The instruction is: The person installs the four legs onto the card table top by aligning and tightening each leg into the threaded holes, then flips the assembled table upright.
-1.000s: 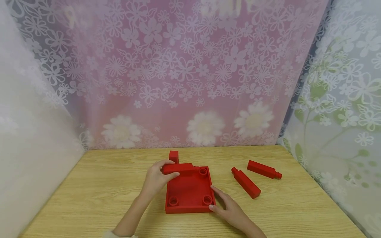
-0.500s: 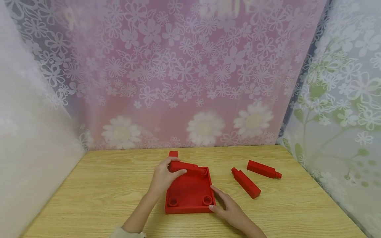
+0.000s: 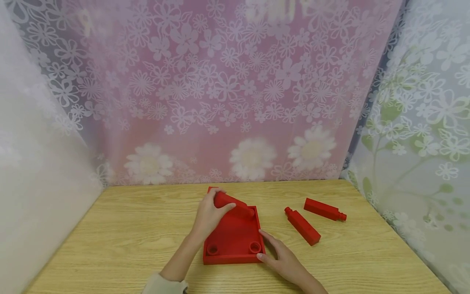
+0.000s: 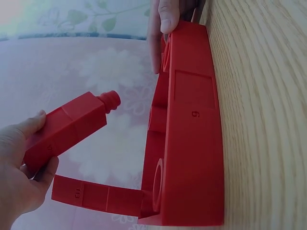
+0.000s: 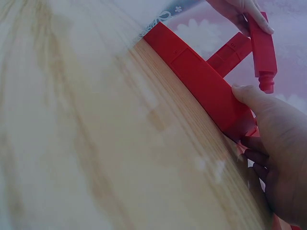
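My left hand (image 3: 207,214) grips a red square leg (image 3: 232,204) with a threaded end. The leg slants, its threaded end pointing down to the right over the back right corner of a red square base (image 3: 232,259). In the left wrist view the thread stands apart from the base. My right hand (image 3: 284,261) holds the base at its front right corner, thumb on the front side, fingers along the right side. At the back left corner another red leg (image 4: 98,196) stands upright in the base, mostly hidden behind my left hand in the head view. Round sockets (image 3: 255,247) show at the front corners.
Two more red legs lie on the wooden table (image 3: 128,237) to the right: one leg (image 3: 302,226) nearer the base, the other leg (image 3: 324,209) farther back. A floral curtain (image 3: 227,102) hangs behind the table, with more hanging at both sides.
My left hand has moved right and slightly up, tipping the leg from nearly level to threaded end down near the back right corner. My right hand and the base have stayed put.
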{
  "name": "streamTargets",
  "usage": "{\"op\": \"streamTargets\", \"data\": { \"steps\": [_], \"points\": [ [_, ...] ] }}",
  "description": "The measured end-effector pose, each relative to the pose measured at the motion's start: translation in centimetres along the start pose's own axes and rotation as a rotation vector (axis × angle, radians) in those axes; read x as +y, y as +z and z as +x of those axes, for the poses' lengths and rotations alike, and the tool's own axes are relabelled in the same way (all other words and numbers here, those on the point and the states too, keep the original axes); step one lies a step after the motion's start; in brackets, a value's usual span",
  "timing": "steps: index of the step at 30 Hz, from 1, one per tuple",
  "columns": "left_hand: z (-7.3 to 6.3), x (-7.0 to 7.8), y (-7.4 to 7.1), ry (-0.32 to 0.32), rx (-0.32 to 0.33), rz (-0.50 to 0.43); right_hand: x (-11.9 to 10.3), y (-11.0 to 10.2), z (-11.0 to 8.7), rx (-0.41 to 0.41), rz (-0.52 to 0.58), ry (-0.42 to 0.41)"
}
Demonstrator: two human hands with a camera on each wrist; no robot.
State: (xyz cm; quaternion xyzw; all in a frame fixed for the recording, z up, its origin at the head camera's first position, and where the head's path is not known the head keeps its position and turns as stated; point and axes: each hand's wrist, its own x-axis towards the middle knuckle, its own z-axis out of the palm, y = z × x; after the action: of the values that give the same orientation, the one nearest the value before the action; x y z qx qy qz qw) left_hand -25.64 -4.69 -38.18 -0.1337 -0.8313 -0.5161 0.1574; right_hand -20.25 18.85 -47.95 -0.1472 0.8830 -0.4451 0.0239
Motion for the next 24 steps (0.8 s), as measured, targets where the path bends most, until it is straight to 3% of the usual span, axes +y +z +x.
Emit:
{"op": "streamTargets", "data": {
  "steps": [10, 14, 24],
  "points": [
    [0.7, 0.1, 0.9, 0.056, 0.022, 0.012, -0.1, -0.1, -0.1, 0.004, 0.000, -0.007],
    [1.1, 0.1, 1.3, 0.050, 0.030, -0.007, -0.1, 0.0, -0.1, 0.006, -0.003, -0.012],
    [2.2, 0.5, 2.6, 0.112, 0.005, 0.014, 0.1, 0.1, 0.1, 0.015, -0.004, -0.030]
  ]
}}
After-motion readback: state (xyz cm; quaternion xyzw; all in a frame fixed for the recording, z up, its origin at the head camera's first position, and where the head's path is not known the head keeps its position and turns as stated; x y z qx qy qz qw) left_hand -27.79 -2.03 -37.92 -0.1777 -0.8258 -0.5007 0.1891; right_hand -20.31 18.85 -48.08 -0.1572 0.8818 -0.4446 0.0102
